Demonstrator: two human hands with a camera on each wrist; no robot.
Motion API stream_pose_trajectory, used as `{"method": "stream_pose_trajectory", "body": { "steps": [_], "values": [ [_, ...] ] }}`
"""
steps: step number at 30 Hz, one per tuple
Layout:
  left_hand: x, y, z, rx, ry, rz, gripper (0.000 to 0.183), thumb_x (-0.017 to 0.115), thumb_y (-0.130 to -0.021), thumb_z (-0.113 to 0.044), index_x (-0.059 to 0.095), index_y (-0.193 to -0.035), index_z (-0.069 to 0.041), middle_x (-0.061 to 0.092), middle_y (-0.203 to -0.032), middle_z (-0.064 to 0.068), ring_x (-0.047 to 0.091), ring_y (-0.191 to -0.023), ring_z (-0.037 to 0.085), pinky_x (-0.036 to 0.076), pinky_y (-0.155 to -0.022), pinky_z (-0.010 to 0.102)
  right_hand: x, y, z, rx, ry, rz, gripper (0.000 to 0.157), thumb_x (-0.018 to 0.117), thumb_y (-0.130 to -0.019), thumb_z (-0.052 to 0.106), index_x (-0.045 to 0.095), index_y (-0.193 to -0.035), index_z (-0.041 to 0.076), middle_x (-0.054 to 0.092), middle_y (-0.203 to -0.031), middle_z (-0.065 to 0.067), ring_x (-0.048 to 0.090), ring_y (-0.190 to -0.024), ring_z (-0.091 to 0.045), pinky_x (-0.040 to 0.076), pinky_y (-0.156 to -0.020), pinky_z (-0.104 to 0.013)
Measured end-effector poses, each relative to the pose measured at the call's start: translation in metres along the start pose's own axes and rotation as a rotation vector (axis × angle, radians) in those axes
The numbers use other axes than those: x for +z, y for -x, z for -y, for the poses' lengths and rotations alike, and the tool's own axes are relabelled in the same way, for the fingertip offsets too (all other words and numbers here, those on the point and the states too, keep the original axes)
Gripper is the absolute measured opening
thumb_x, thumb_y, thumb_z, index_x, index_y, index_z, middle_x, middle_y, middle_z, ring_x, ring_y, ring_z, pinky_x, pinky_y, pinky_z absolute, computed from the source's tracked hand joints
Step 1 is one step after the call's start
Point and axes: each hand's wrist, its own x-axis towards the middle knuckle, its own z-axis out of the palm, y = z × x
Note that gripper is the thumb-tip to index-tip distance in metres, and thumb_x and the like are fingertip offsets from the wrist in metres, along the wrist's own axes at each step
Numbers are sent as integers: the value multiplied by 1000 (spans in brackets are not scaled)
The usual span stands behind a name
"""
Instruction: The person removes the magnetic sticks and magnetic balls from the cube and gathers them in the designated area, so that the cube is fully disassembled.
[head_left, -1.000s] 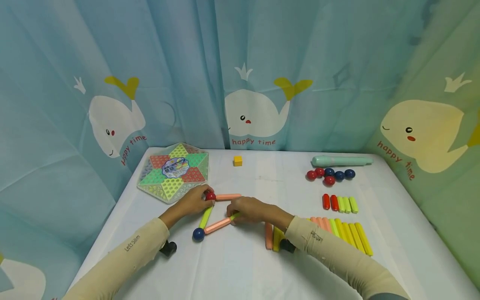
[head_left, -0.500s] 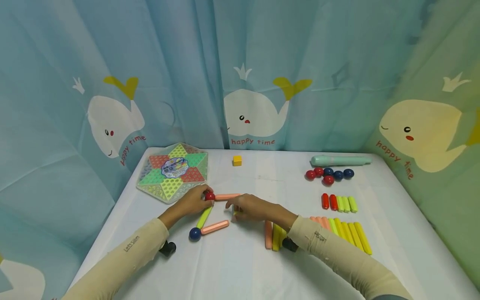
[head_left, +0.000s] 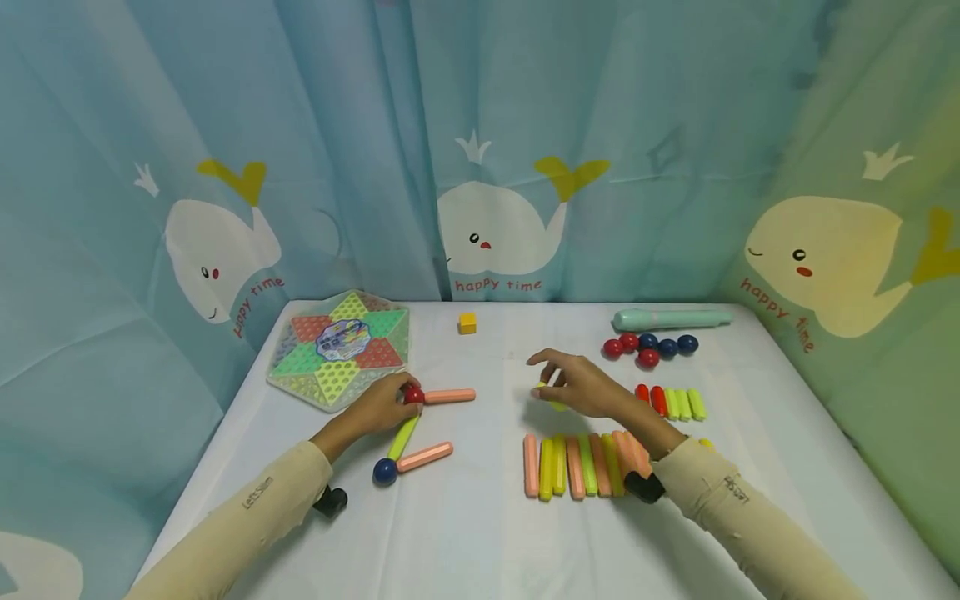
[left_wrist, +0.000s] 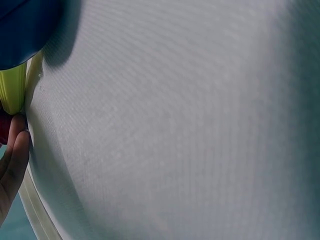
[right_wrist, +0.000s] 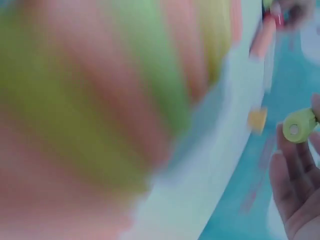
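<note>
My left hand [head_left: 381, 407] grips a red ball [head_left: 414, 396] with thumb and fingers. A pink stick [head_left: 450, 396] extends right from that ball, and a yellow-green stick [head_left: 403, 437] runs down from it to a blue ball [head_left: 385, 472]. A second pink stick [head_left: 425, 457] sticks out of the blue ball, its far end free. Over the middle right of the table, my right hand [head_left: 588, 386] pinches a short yellow-green stick [right_wrist: 299, 126], whose end face shows a small pale disc in the right wrist view. In the left wrist view, fingertips [left_wrist: 19, 147] sit at the red ball.
A row of pink, yellow and green sticks [head_left: 546, 468] lies below my right forearm. Short red and green sticks [head_left: 678, 404], loose red and blue balls [head_left: 648, 358] and a teal tube [head_left: 671, 320] are at the right. A star game board [head_left: 341, 346] and yellow cube [head_left: 468, 323] lie behind.
My right hand has come away from the lower pink stick's free end and moved right with the short yellow-green stick. My left hand keeps its hold on the red ball.
</note>
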Motion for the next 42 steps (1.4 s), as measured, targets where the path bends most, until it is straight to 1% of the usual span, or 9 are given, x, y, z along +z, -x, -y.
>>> {"method": "stream_pose_trajectory", "body": {
  "steps": [6, 10, 14, 19, 24, 28, 33, 36, 42],
  "values": [
    [-1, 1, -1, -33, 3, 9, 36, 74, -91, -23, 63, -124, -10, 64, -110, 4, 58, -95, 16, 52, -83, 35, -36, 30, -57, 142, 96, -152, 45, 74, -92, 17, 58, -130, 0, 68, -110, -21, 65, -85, -24, 55, -70, -36],
    [-1, 2, -3, -35, 4, 14, 36, 74, -92, -23, 63, -124, -10, 64, -110, 4, 58, -95, 16, 52, -83, 35, -49, 43, -84, 235, 179, -184, 43, 74, -92, 20, 59, -127, -2, 68, -106, -20, 65, -86, -27, 55, -72, -43],
    [-1, 2, -3, -34, 7, 16, 37, 74, -92, -23, 63, -124, -10, 64, -110, 4, 58, -94, 16, 52, -82, 35, -55, 48, -95, 340, 233, -139, 41, 73, -92, 25, 62, -122, 0, 69, -98, -16, 64, -81, -24, 53, -69, -41],
    [-1, 1, -1, -21, 6, 8, 36, 74, -92, -23, 63, -124, -10, 64, -109, 4, 58, -94, 16, 52, -82, 35, -57, 47, -100, 364, 247, -67, 37, 75, -90, 26, 65, -115, 1, 70, -101, -16, 65, -86, -26, 55, -74, -46],
    [0, 0, 0, -19, 7, 7, 36, 74, -92, -23, 63, -124, -11, 64, -110, 4, 57, -94, 16, 52, -83, 34, -58, 46, -102, 368, 262, -59, 37, 75, -90, 26, 65, -115, 0, 71, -101, -17, 66, -87, -27, 55, -76, -48],
    [1, -1, 0, -31, 7, 11, 37, 74, -92, -24, 63, -124, -12, 63, -110, 3, 58, -94, 15, 52, -82, 34, -56, 41, -96, 355, 271, -84, 36, 72, -93, 26, 66, -116, 0, 71, -102, -17, 66, -89, -29, 56, -79, -49],
    [2, -1, 1, -41, 8, 9, 38, 73, -92, -26, 62, -125, -13, 63, -111, 3, 57, -95, 15, 51, -82, 33, -46, 22, -71, 236, 273, -99, 32, 71, -94, 22, 67, -115, -1, 71, -101, -17, 67, -91, -30, 56, -82, -50],
    [2, -1, 1, -40, -3, 1, 38, 73, -92, -27, 62, -125, -13, 63, -111, 3, 57, -95, 15, 51, -82, 33, -34, 3, -49, 163, 249, -62, 29, 71, -94, 21, 68, -114, 0, 72, -99, -15, 66, -88, -26, 55, -81, -46],
    [1, -1, -1, -21, -12, -1, 38, 74, -91, -28, 63, -124, -11, 64, -110, 4, 58, -95, 16, 52, -80, 33, 8, -45, 1, 0, 243, 93, 26, 72, -93, 20, 70, -113, 3, 72, -96, -8, 65, -83, -17, 54, -74, -34]
  ]
}}
